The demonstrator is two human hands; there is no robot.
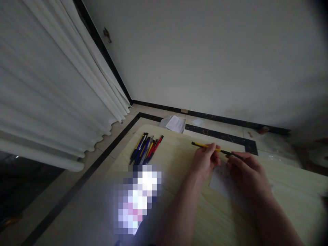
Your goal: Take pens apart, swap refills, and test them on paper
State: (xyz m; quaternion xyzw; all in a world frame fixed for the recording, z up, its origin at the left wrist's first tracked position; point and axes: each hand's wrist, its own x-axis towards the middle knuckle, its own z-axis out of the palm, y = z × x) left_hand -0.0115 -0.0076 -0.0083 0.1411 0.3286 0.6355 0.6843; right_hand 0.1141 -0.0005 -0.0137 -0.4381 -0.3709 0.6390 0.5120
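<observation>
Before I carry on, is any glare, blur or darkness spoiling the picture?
Head view: dim overall, with a pixelated bright patch glaring just below the bunched pens; head view: upper-right corner and lower left under the curtain very dark; head view: held yellow-and-black pen slightly soft but distinguishable.

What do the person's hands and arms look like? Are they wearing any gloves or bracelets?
The left hand and right hand are bare, with no gloves. The left forearm and right forearm show no sleeves, and I see no watch or bracelet. It's too dim and blurry to make out small markings.
</observation>
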